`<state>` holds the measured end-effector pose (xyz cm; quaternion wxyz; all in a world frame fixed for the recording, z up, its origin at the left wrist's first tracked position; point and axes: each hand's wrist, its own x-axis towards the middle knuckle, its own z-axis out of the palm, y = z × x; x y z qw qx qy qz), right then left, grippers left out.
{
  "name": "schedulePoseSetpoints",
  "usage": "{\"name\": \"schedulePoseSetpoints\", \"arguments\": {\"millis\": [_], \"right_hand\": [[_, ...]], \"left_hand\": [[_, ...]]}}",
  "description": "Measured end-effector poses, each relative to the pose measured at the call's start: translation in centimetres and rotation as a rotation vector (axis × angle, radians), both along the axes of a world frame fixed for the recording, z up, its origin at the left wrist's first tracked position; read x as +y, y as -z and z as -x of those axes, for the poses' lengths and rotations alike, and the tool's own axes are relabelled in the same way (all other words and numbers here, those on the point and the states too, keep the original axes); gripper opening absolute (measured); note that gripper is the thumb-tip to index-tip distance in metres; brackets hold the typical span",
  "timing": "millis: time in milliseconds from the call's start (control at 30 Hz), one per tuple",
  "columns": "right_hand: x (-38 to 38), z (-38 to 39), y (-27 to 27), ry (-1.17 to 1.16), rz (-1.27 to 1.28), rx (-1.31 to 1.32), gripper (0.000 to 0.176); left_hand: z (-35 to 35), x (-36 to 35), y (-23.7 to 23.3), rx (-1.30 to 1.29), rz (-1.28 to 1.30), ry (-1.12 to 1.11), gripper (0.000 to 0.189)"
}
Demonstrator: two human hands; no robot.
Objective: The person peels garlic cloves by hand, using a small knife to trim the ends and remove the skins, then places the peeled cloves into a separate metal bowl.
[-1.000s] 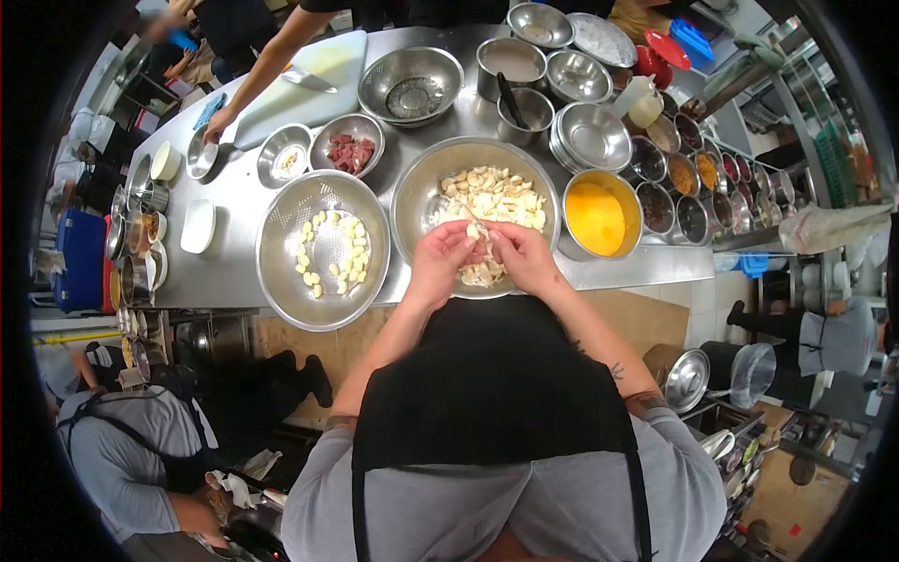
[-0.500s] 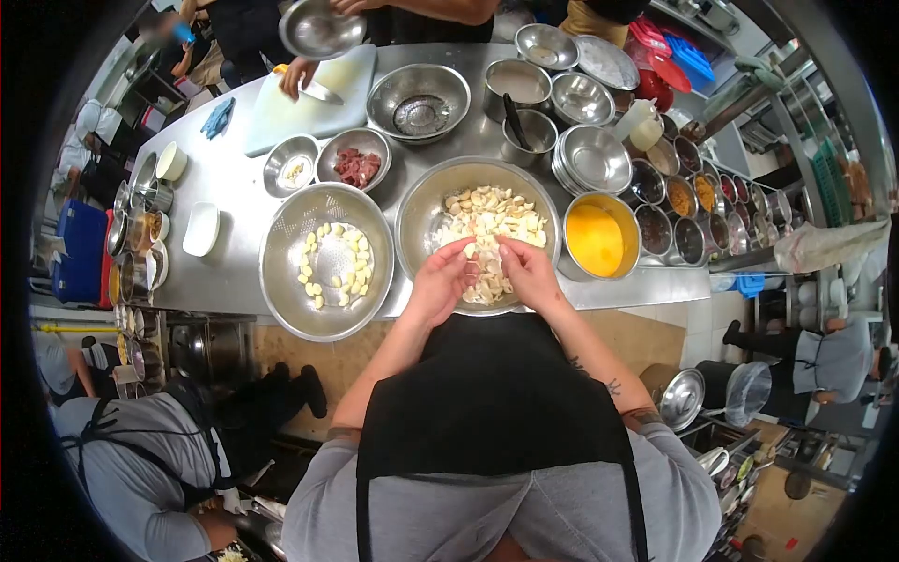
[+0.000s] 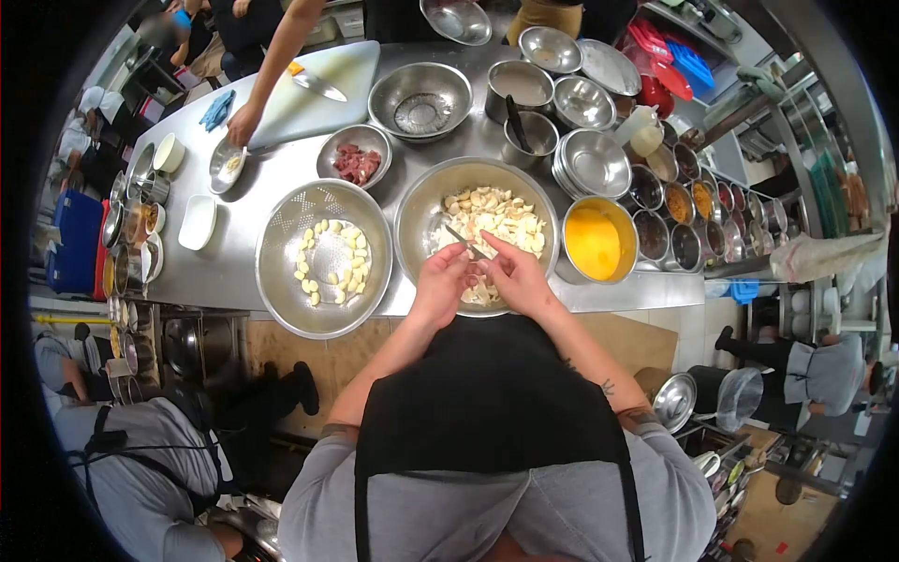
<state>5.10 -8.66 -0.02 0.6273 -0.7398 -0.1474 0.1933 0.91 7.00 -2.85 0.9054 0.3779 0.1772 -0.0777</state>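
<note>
A large steel bowl (image 3: 408, 258) in front of me holds a heap of garlic cloves (image 3: 496, 214), many in papery skin. Over its near side, my right hand (image 3: 515, 279) is closed on a small knife (image 3: 463, 241), whose thin dark blade points up and left. Beside it, my left hand (image 3: 442, 283) pinches a garlic clove, mostly hidden by the fingers. To the left, a perforated steel colander (image 3: 278, 273) contains several peeled cloves (image 3: 356, 270).
A steel bowl of raw meat (image 3: 356, 164) stands behind the colander. To the right is a container of yellow liquid (image 3: 599, 239), beside stacked bowls (image 3: 596, 161). Across the table, another person's hand (image 3: 245, 124) grips a small bowl (image 3: 228, 167) near a cutting board (image 3: 356, 70) with a knife.
The knife blade now shows between my hands, which have drawn closer together. The other person has moved the small bowl leftward, and the bowl in their other hand has shifted right.
</note>
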Motion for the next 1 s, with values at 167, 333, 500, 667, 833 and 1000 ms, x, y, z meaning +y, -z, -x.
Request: {"name": "schedulePoseSetpoints", "arguments": {"millis": [167,333,500,667,833,1000], "right_hand": [[-0.3,-0.3,0.8,-0.03,0.011,-0.032,0.04],[-0.4,0.1,0.3,-0.019,-0.006,0.025,0.042],[-0.3,-0.4,0.7,-0.01,0.018,0.066,0.042],[-0.1,-0.4,0.8,-0.027,-0.124,0.117,0.033],[-0.4,-0.6,0.2,-0.048,-0.138,0.185,0.023],[-1.1,-0.9,0.3,-0.067,-0.116,0.264,0.016]], "left_hand": [[0.2,-0.3,-0.1,-0.026,-0.053,0.02,0.018],[-0.1,-0.6,0.3,-0.068,-0.207,-0.025,0.024],[-0.1,-0.3,-0.1,-0.059,-0.15,0.001,0.023],[-0.1,0.0,0.2,-0.067,-0.066,0.023,0.021],[0.0,0.3,0.4,-0.112,-0.021,0.065,0.019],[0.3,0.3,1.0,-0.117,0.055,0.09,0.02]]}}
